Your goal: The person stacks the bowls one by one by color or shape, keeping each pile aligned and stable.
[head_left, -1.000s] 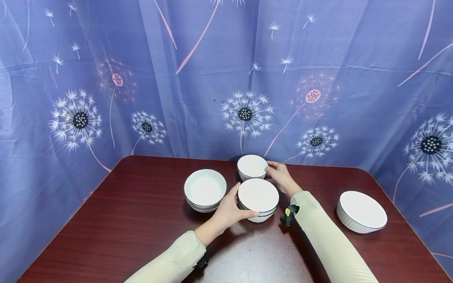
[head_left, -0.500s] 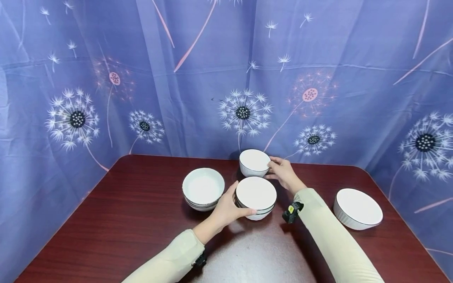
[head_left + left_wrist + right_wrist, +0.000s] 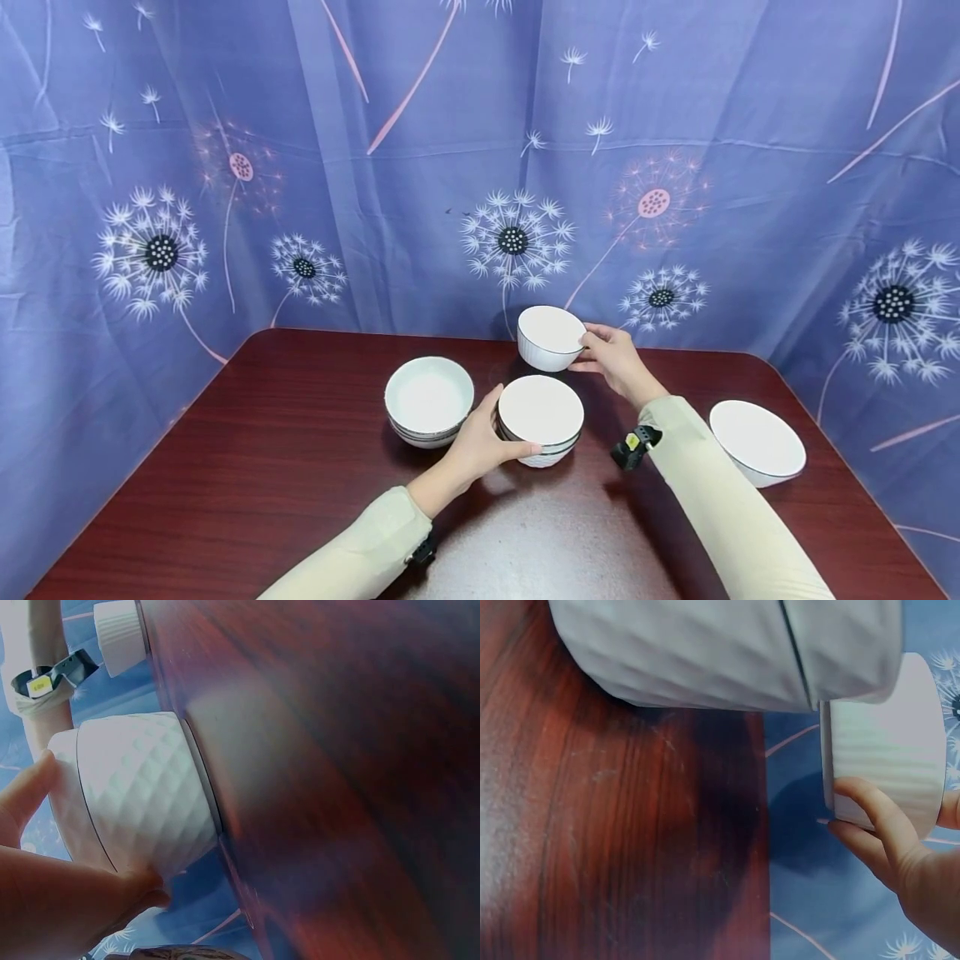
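My left hand (image 3: pixel 480 442) grips a stack of white bowls (image 3: pixel 540 410) at the table's middle, thumb at the front and fingers round the left side. Diamond-shaped dimples cover the stack's outer wall (image 3: pixel 142 787) in the left wrist view, with a dark line near the upper rim. Just behind it, my right hand (image 3: pixel 617 360) holds a smaller white ribbed bowl (image 3: pixel 546 353) by its right side, thumb at the rim and fingers underneath. In the right wrist view this ribbed bowl (image 3: pixel 889 761) is raised off the tabletop, roughly level.
Left of the gripped stack stands another stack of pale bowls (image 3: pixel 429 398). A larger white oval bowl (image 3: pixel 757 442) sits on the right, partly behind the right sleeve (image 3: pixel 720 492). Behind the dark red wooden table (image 3: pixel 300 450) hangs a blue dandelion-print curtain (image 3: pixel 420 208).
My right hand has lifted the ribbed bowl up from the table's back and shifted it slightly right. My left hand has stayed on its stack. The head view has shifted slightly.
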Demonstrator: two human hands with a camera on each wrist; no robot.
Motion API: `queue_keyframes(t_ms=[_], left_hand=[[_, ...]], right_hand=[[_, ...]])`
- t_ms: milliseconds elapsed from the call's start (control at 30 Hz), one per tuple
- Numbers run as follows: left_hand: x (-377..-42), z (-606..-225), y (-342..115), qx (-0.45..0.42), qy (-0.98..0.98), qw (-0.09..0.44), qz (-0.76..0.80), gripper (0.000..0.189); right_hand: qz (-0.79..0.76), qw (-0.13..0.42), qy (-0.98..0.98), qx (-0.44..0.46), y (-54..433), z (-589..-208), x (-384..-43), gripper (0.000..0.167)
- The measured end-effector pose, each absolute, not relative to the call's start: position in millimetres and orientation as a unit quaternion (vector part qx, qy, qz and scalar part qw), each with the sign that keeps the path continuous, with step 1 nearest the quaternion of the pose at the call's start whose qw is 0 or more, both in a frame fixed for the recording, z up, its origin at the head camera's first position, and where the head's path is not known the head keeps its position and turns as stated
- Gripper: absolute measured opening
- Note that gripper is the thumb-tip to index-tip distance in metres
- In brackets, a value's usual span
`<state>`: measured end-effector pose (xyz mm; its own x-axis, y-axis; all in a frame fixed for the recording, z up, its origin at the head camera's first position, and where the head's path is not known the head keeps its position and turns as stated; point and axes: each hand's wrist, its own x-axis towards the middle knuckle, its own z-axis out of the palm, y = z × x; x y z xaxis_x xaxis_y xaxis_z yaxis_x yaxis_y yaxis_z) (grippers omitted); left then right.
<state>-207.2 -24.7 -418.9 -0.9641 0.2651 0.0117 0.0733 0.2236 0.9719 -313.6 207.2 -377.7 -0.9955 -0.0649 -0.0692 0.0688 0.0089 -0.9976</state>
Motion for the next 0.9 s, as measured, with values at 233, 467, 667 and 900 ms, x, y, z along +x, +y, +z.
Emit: queue_keyframes(t_ms=[233,467,667,900], left_hand=[[-207.1,-420.2,-25.5,0.109,0.779,0.079,0.613,0.107],[-208.2,-419.6,-25.3,0.110,0.777,0.082,0.615,0.107],[-207.9,-418.7,-25.1,0.111,0.772,0.086,0.620,0.107],[-207.7,-419.0,-25.6,0.113,0.771,0.082,0.622,0.106]], right_hand=[[-0.694,0.059,0.718,0.001,214.4,-370.7,-307.0,0.055],[-0.696,0.062,0.716,-0.017,217.7,-359.0,-298.3,0.055],[-0.694,0.074,0.716,-0.016,219.3,-350.8,-290.2,0.056],[-0.693,0.087,0.715,-0.033,219.5,-346.7,-279.1,0.056]])
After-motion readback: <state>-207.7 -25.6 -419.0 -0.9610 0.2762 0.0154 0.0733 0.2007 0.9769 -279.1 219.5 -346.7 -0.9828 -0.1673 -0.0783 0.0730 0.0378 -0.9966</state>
